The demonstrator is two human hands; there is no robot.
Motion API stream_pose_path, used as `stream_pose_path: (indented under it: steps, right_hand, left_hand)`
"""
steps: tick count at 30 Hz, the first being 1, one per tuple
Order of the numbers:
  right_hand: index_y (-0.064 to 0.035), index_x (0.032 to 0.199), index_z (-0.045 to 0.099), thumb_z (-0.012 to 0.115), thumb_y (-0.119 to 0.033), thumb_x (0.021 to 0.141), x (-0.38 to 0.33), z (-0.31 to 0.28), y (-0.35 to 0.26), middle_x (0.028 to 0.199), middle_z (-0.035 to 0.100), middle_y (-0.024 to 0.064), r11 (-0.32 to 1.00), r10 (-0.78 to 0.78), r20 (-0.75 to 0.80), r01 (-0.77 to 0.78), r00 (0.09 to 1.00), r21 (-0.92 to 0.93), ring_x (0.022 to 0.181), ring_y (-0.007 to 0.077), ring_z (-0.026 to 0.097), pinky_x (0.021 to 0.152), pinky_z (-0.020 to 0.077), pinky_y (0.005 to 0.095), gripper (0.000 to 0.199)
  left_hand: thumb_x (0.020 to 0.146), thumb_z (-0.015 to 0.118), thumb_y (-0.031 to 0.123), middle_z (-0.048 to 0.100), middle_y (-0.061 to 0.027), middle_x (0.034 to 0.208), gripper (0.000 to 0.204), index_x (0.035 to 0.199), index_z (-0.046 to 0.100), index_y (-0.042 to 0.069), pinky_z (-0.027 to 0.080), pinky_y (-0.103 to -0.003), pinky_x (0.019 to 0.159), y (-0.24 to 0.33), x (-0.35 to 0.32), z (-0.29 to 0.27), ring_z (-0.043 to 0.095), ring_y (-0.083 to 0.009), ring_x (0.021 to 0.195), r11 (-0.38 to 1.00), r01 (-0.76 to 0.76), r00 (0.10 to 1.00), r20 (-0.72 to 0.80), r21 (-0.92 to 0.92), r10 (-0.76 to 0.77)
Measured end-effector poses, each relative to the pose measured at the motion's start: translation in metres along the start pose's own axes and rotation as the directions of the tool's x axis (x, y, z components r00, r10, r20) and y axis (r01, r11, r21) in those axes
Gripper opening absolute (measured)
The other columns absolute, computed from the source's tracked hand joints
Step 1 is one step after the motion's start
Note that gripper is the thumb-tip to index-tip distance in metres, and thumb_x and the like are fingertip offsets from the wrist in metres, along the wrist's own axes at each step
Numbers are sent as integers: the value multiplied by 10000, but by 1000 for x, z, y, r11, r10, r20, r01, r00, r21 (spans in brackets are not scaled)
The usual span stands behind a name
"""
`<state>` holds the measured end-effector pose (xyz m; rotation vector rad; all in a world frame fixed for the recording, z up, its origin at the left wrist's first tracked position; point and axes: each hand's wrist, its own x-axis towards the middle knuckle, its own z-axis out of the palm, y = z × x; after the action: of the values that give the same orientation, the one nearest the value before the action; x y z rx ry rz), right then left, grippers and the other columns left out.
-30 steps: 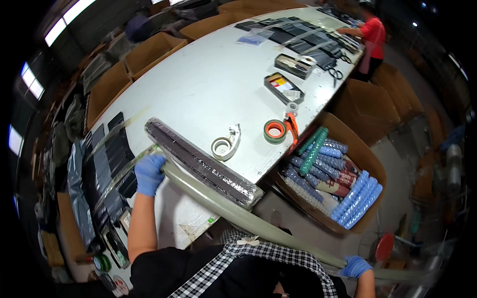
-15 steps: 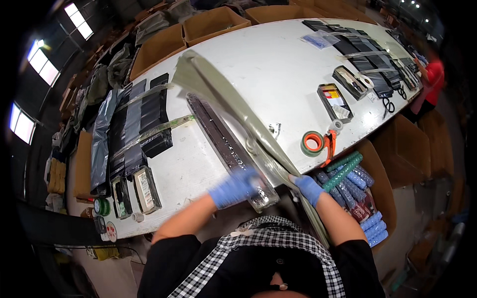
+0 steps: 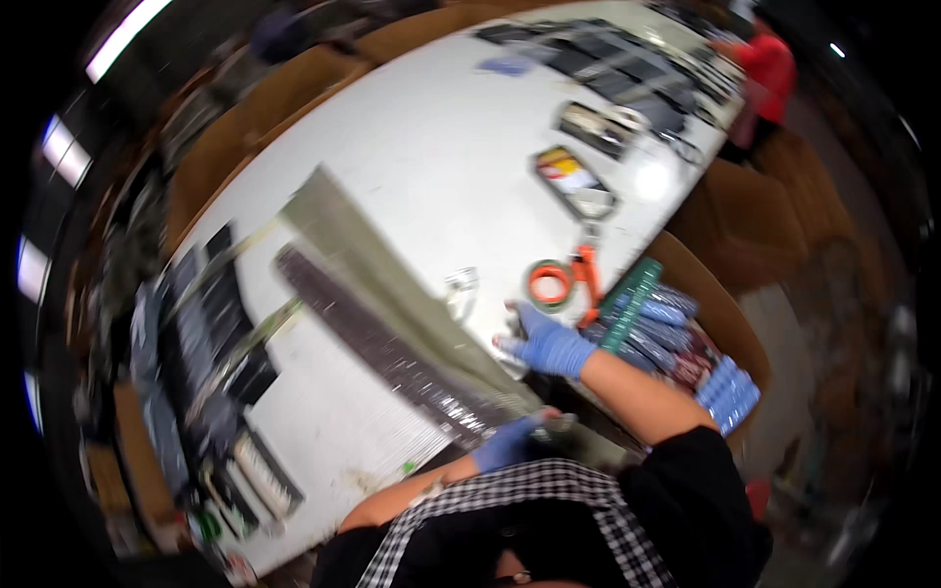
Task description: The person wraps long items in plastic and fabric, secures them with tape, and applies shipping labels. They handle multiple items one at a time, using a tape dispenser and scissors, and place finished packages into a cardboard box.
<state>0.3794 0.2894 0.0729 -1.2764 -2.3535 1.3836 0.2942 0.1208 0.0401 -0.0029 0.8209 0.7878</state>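
Observation:
A long, dark brown bundle in shiny clear wrap point(image 3: 368, 338) lies slantwise on the white table point(image 3: 421, 147). Along its right side stretches an olive-green plastic sheet point(image 3: 392, 279), whose near end runs to the table's front edge. My left hand point(image 3: 508, 441), in a blue glove, is at the near ends of both; blurred, its fingers look closed on the sheet. My right hand point(image 3: 552, 343), also gloved in blue, is raised over the table edge with thumb and fingers apart and nothing in it. Just beyond it are a tape roll point(image 3: 533, 282) and orange-handled scissors point(image 3: 587, 274).
A cardboard box point(image 3: 720, 294) at the right holds blue wrapped rolls point(image 3: 727, 394) and a green one point(image 3: 632, 306). Taped dark packages point(image 3: 211, 323) lie at the left, others point(image 3: 618, 73) at the far right. An open small box point(image 3: 573, 183) sits nearby. A person in red point(image 3: 767, 73) stands far right.
My right hand has let go of the sheet and moved left and up, opening. My left hand has shifted toward the sheet's near end. The sheet now lies flatter beside the bundle. The view has swung.

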Motion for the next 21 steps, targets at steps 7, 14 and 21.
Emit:
stream_pose_path:
  steps: [7,14,21]
  right_hand:
    - [-109,1080,661,596,-370,876,69,-258,195,1140,621,191,910,114,-736,-367,667,-192,1025,362,607,933,478,416,337]
    - [-71,1253,574,576,-399,876,178,-370,313,1376,466,149,677,346,-798,-720,493,-152,1241,339,454,1003,428,448,500]
    - [-131,943,725,543,-175,839,185,-313,285,1016,678,59,589,-35,-563,-438,826,-679,1008,298,598,825,492,413,214]
  left_hand:
    - [957,547,235,526,-137,1305,241,1125,534,63,352,-405,1097,-8,30,-53,487,-253,1219,962,5,999,-40,-274,-17]
    - [968,565,266,599,-126,1224,187,1098,560,132,421,-501,1033,16,29,10,560,-300,1148,938,-65,981,-194,-340,-2]
    - [954,594,288,605,-115,1263,174,1044,617,140,398,-549,1061,23,36,40,524,-347,1222,844,-157,934,-356,-512,-42]
